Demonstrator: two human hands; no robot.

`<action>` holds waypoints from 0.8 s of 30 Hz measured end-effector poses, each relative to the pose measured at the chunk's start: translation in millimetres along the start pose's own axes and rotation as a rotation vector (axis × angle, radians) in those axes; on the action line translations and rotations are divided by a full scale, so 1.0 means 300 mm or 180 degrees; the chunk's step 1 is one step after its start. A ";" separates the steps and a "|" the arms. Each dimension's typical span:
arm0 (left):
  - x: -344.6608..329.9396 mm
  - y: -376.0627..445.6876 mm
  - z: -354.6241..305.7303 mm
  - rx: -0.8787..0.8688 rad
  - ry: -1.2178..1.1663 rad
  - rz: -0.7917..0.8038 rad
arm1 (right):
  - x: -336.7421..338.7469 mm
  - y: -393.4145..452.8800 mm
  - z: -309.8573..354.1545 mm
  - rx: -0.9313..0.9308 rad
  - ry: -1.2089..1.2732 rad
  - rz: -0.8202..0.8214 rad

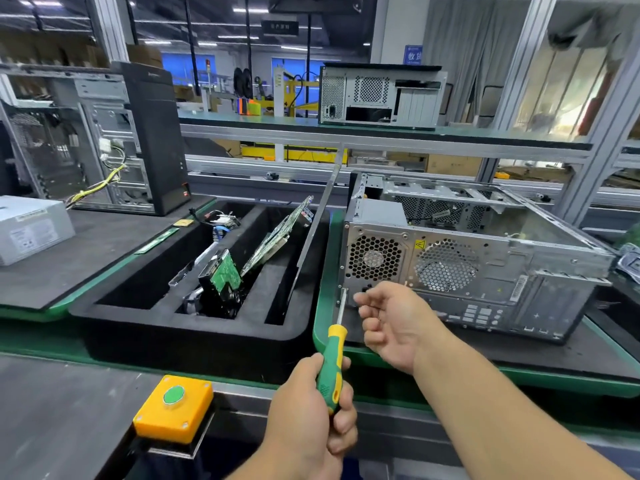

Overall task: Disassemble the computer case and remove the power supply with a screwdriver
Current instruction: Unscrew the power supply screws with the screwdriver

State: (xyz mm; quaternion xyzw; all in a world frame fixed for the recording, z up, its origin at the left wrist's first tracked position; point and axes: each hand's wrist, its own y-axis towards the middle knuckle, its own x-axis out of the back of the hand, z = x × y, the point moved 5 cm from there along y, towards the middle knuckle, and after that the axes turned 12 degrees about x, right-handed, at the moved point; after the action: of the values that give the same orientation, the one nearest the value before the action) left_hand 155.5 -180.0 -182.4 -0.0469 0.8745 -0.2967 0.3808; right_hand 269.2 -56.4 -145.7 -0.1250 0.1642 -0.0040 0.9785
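Observation:
A silver computer case (485, 268) lies on its side on a green-edged mat, its open side up and its rear panel toward me. The power supply (375, 258), with a honeycomb fan grille, sits in the case's left rear corner. My left hand (311, 407) grips a green and yellow screwdriver (334, 362); its shaft points up to the lower left edge of the rear panel. My right hand (391, 323) hovers in front of the panel just right of the tip, fingers curled and apart, holding nothing that I can see.
A black foam tray (114, 306) left of the case holds circuit boards, a drive and cables. A yellow box with a green button (175, 407) sits at the near edge. A loose grey power supply (31, 230) and another open case (104, 143) stand at left.

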 end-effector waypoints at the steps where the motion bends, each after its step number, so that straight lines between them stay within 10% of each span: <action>1: 0.002 0.004 0.001 0.0005 0.0010 -0.0011 | -0.006 0.003 -0.003 0.0018 -0.0293 0.0093; 24: 0.010 0.021 -0.015 -0.0515 0.1117 -0.0448 | -0.049 0.038 -0.009 -0.0477 -0.1229 0.0870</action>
State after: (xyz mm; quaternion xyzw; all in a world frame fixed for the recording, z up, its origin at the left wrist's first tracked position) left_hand 151.2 -173.7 -185.2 -0.0859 0.9430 -0.2549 0.1959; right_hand 254.0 -45.3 -146.2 -0.1723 -0.0105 0.1645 0.9712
